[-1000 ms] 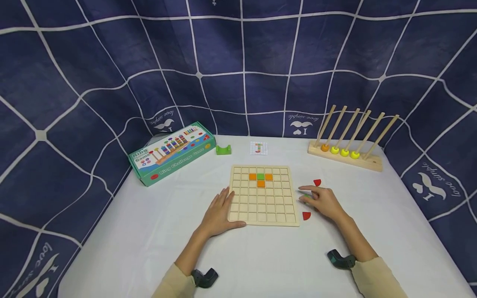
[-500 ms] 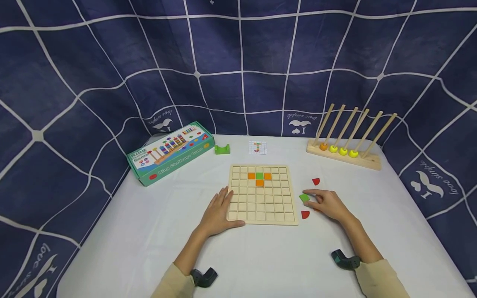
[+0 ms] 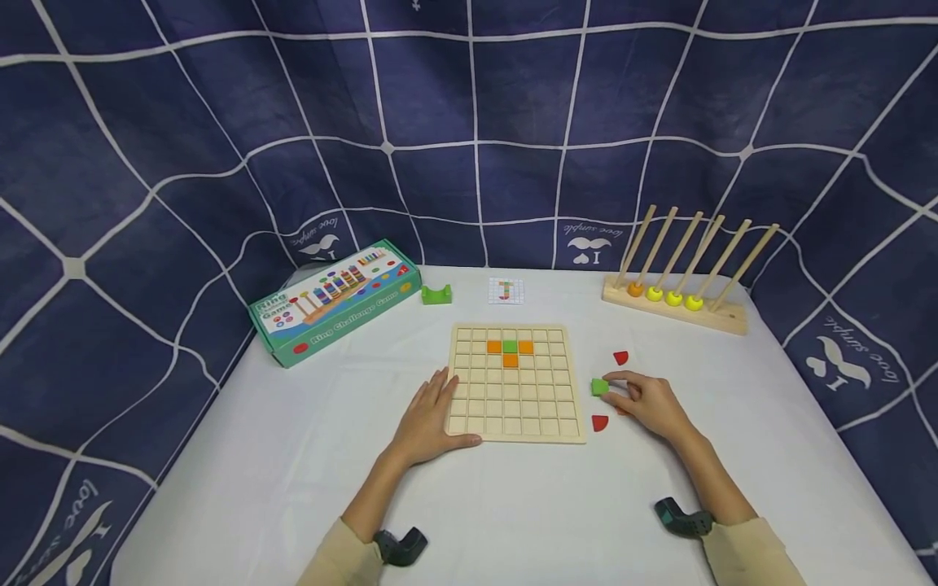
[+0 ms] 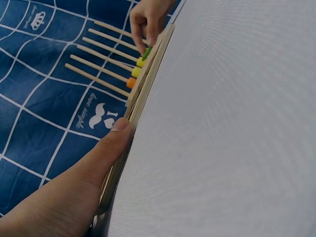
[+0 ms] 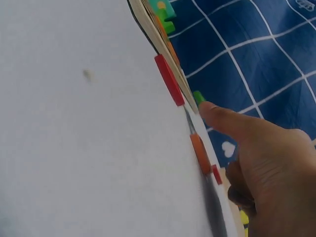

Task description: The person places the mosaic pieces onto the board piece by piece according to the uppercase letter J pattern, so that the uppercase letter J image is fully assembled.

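Observation:
My right hand (image 3: 648,400) pinches a green square tile (image 3: 599,387) between thumb and fingertips, just right of the wooden grid board (image 3: 516,411). In the right wrist view this green tile (image 5: 198,97) is held up off the white cloth. My left hand (image 3: 428,427) rests along the board's left side, fingers straight, thumb by the front edge. On the board sit a green tile (image 3: 510,347), an orange tile (image 3: 494,347) left of it, and two more orange ones, right and below. Beside the board lie two red quarter-round pieces (image 3: 600,422) and an orange piece (image 5: 200,154), mostly hidden under my right hand from above.
Behind the board lies a pattern card (image 3: 506,290), with a green notched block (image 3: 436,295) to its left. A green game box (image 3: 337,301) stands back left. A wooden peg rack (image 3: 674,305) with an orange and several yellow beads is back right.
My right hand has lifted the green tile and turned it between the fingertips, shifting slightly right. My left hand stays in place on the board.

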The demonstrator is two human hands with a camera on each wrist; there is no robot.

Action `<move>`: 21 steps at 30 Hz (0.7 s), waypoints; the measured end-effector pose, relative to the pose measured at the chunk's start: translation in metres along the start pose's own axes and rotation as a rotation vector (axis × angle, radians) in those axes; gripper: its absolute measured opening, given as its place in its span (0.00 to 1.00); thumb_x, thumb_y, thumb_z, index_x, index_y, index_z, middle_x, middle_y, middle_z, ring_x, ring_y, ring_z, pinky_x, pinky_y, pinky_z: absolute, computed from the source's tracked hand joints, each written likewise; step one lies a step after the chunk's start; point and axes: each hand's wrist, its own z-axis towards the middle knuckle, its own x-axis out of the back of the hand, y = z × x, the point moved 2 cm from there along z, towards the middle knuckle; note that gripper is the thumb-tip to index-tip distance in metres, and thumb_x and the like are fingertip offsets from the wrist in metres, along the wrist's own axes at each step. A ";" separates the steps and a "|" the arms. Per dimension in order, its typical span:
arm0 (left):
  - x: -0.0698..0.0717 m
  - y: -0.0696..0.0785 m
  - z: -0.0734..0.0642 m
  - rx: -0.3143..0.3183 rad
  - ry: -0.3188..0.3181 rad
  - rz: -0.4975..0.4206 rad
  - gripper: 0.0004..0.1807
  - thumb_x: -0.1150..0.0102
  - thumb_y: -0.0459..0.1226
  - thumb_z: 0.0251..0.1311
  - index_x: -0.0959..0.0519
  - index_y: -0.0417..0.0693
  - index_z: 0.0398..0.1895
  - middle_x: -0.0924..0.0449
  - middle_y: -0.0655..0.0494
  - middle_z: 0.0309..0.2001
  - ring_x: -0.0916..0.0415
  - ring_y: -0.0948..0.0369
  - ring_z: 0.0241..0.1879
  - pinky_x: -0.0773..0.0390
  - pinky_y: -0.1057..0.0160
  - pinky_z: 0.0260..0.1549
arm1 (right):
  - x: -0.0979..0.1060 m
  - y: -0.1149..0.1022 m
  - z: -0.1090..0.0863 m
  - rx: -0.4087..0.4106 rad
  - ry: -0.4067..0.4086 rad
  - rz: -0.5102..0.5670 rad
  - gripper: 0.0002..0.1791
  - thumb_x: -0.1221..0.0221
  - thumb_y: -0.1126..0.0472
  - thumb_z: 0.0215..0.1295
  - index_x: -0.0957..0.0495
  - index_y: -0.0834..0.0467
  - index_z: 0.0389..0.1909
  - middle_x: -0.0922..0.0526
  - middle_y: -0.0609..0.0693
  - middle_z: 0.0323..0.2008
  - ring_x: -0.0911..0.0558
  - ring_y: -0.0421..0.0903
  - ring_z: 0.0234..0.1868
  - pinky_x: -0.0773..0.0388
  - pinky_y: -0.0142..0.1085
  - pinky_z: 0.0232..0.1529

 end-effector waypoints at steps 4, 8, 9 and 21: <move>0.000 0.001 0.000 -0.004 0.000 0.004 0.63 0.46 0.73 0.38 0.49 0.41 0.71 0.57 0.46 0.72 0.63 0.54 0.71 0.59 0.55 0.66 | -0.006 -0.012 0.004 0.049 0.045 0.013 0.16 0.31 0.54 0.50 0.18 0.53 0.41 0.42 0.39 0.10 0.45 0.33 0.12 0.46 0.29 0.12; 0.002 0.001 0.000 -0.002 -0.002 0.010 0.64 0.47 0.74 0.37 0.49 0.41 0.71 0.58 0.46 0.72 0.64 0.54 0.71 0.59 0.55 0.66 | -0.019 -0.030 0.011 0.080 0.040 0.028 0.16 0.32 0.53 0.51 0.18 0.53 0.41 0.43 0.38 0.10 0.46 0.32 0.12 0.47 0.28 0.12; 0.002 0.001 -0.001 -0.002 -0.003 0.009 0.64 0.47 0.74 0.37 0.49 0.41 0.71 0.58 0.46 0.72 0.64 0.54 0.71 0.59 0.55 0.66 | -0.023 -0.034 0.013 0.086 0.038 0.032 0.16 0.32 0.53 0.52 0.18 0.53 0.41 0.43 0.38 0.10 0.46 0.32 0.12 0.47 0.28 0.11; 0.001 0.001 0.001 0.004 -0.020 0.025 0.63 0.47 0.73 0.38 0.50 0.42 0.71 0.58 0.46 0.72 0.64 0.55 0.71 0.60 0.57 0.66 | -0.070 -0.072 0.041 0.116 0.002 0.059 0.17 0.34 0.50 0.54 0.18 0.52 0.43 0.41 0.37 0.08 0.45 0.33 0.11 0.46 0.29 0.12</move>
